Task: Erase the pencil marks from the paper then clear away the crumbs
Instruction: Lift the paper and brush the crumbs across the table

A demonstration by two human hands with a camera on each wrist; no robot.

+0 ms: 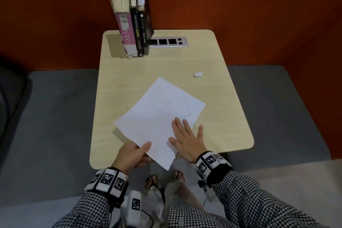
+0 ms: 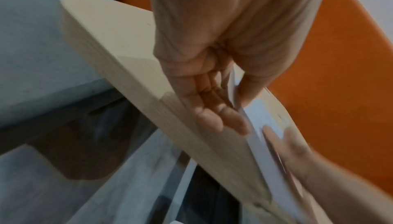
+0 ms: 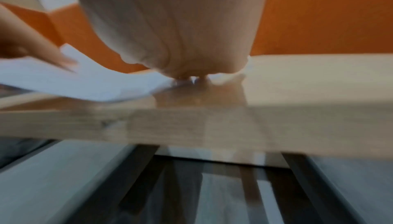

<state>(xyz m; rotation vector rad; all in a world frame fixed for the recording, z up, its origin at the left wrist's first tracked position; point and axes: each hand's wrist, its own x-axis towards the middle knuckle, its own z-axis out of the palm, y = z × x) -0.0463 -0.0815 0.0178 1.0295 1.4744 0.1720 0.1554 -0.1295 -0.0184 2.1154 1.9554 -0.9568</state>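
Observation:
A white sheet of paper (image 1: 157, 114) lies turned at an angle on the light wooden table (image 1: 114, 79), its near corner hanging over the front edge. Dark eraser crumbs (image 1: 187, 108) are scattered on its right part. My left hand (image 1: 133, 153) pinches the sheet's near-left edge, thumb on top; in the left wrist view the paper (image 2: 261, 116) sits between thumb and fingers. My right hand (image 1: 187, 139) lies flat on the sheet's near-right part, fingers straight and spread. A small white eraser (image 1: 198, 74) rests on the table, far right of the paper.
Three books (image 1: 133, 24) stand upright at the table's far left, beside a metal socket panel (image 1: 168, 41). Grey seat cushions (image 1: 55, 116) flank the table, and an orange wall (image 1: 240, 5) is behind. My sandalled feet (image 1: 153, 181) show below the front edge.

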